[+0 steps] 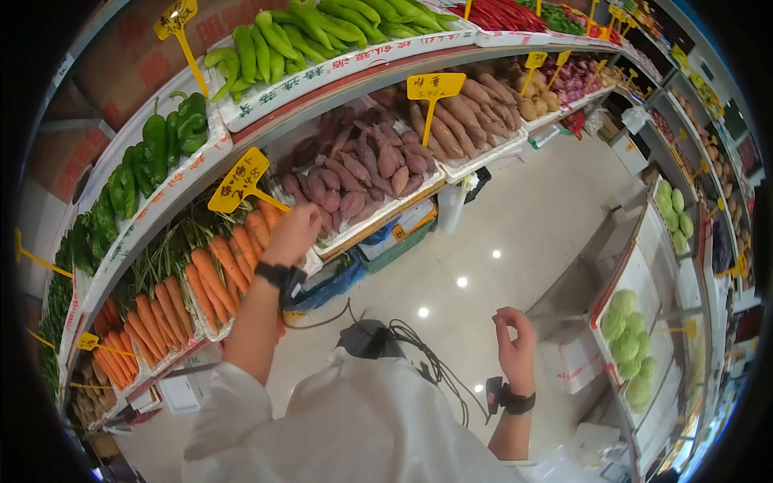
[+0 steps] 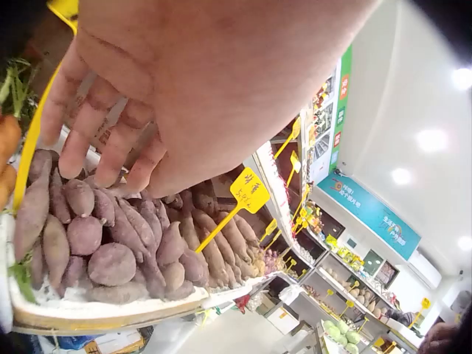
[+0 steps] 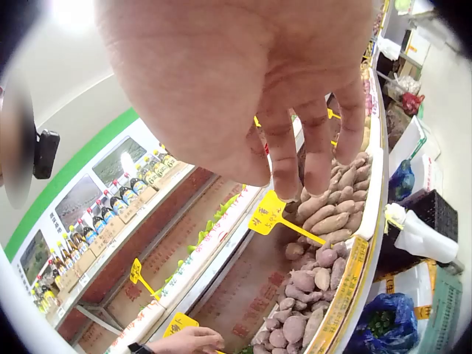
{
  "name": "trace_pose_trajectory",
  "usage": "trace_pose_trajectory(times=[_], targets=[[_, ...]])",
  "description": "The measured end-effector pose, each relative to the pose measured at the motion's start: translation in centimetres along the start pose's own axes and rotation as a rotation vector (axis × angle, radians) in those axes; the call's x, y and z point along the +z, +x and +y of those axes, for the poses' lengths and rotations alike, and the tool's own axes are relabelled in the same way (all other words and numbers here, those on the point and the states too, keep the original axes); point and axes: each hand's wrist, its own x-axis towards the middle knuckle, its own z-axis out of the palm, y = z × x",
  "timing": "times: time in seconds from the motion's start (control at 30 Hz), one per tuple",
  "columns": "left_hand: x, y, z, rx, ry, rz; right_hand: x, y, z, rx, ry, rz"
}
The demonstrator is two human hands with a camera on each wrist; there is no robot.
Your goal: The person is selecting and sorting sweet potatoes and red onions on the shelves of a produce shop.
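My left hand is over the border between the carrots and the purple sweet potatoes. Its fingers hang loosely in the left wrist view, close to the yellow stem of a price tag; the thumb is hidden there. Below those fingers lie more purple sweet potatoes on a white-lined shelf. Away from the shelves, my right hand is raised over the floor, fingers relaxed, nothing in it. Its palm fills the top of the right wrist view.
Green peppers line the upper shelf. Tan sweet potatoes lie beyond the purple ones, behind another yellow price tag. Round green vegetables sit on a rack at right. A black cable trails on the tiled floor.
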Motion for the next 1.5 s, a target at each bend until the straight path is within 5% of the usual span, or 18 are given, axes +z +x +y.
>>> trace_pose_trajectory(times=[0.07, 0.1, 0.3, 0.4, 0.53, 0.63, 0.7, 0.73, 0.83, 0.87, 0.9, 0.97, 1.0, 1.03, 1.1, 1.37, 1.43, 1.5], targets=[[-2.2, 1.4, 0.2, -0.071, -0.01, -0.091, 0.5, 0.3, -0.6, -0.039, -0.013, -0.033], [2.5, 7.2, 1.2, -0.099, -0.074, -0.109, -2.0, 6.2, 0.6, -0.028, -0.078, -0.061], [4.0, 19.2, -4.7, -0.394, 0.094, -0.193, 0.9, 16.4, 1.7, -0.06, -0.078, -0.169], [6.7, 21.3, -7.4, -0.545, 0.163, -0.402, 0.9, 20.5, 2.3, -0.041, -0.089, -0.217], [8.5, 23.2, -11.2, -0.578, 0.101, -0.441, 2.0, 26.4, 3.9, -0.037, -0.112, -0.26], [8.6, 22.5, -10.5, -0.534, 0.167, -0.284, 2.9, 29.5, 4.2, 0.012, -0.072, -0.313], [8.2, 21.6, -8.8, -0.451, -0.06, -0.075, 3.2, 31.3, 4.7, 0.002, -0.057, -0.399], [9.9, 21.5, -12.3, -0.422, -0.074, -0.033, 3.5, 32.3, 4.9, -0.015, -0.04, -0.429], [7.7, 20.7, -12.3, -0.506, 0.06, -0.161, 3.5, 35.9, 6.5, -0.063, -0.008, -0.513], [8.1, 19.7, -12.7, -0.715, -0.024, -0.028, 3.3, 37.0, 6.5, -0.08, -0.007, -0.552], [7.5, 18.9, -13.0, -0.726, -0.018, -0.002, 3.1, 38.2, 6.6, -0.103, 0.004, -0.565], [6.9, 17.2, -12.9, -0.419, 0.312, -0.062, 2.6, 40.6, 6.8, -0.161, 0.018, -0.629], [7.4, 16.2, -12.3, -0.412, 0.102, 0.174, 2.4, 41.6, 7.1, -0.182, 0.026, -0.64], [6.8, 16.3, -10.0, -0.42, 0.108, 0.201, 2.0, 42.8, 7.1, -0.209, 0.023, -0.649], [6.4, 16.2, -5.8, -0.841, -0.213, 0.303, 1.7, 44.4, 7.8, -0.245, 0.03, -0.68], [6.9, 14.1, -6.7, -0.896, 0.225, 0.424, -0.2, 49.2, 10.5, -0.237, 0.073, -0.759], [6.4, 13.7, -8.1, -0.679, 0.572, -0.035, -0.4, 49.5, 11.0, -0.202, 0.082, -0.787], [5.6, 15.0, -10.4, -0.564, 0.654, -0.195, -0.3, 49.7, 11.1, -0.169, 0.089, -0.806]])
